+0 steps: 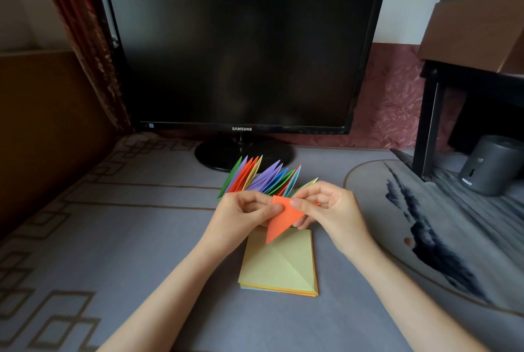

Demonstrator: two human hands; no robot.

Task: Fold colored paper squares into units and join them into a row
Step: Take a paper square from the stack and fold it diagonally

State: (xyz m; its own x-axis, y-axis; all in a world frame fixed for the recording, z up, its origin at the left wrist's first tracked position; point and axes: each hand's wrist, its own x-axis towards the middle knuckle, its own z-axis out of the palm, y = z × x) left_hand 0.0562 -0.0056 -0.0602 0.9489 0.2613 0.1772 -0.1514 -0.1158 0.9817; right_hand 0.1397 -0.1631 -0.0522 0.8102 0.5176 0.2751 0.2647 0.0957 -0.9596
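Observation:
An orange folded paper unit hangs point-down above the desk. My left hand pinches its left edge and my right hand pinches its upper right part. Just behind my hands stands a row of joined units in green, purple, orange, yellow and blue, fanned out with tips pointing up; its near end is hidden by my fingers. Whether the orange unit touches the row cannot be seen. Below my hands lies a stack of paper squares with a creased yellow-green sheet on top.
A black monitor on a round base stands right behind the row. A dark stand leg and a grey cylinder sit at the right, on a mat with ink-style print. The desk is covered with a grey patterned cloth.

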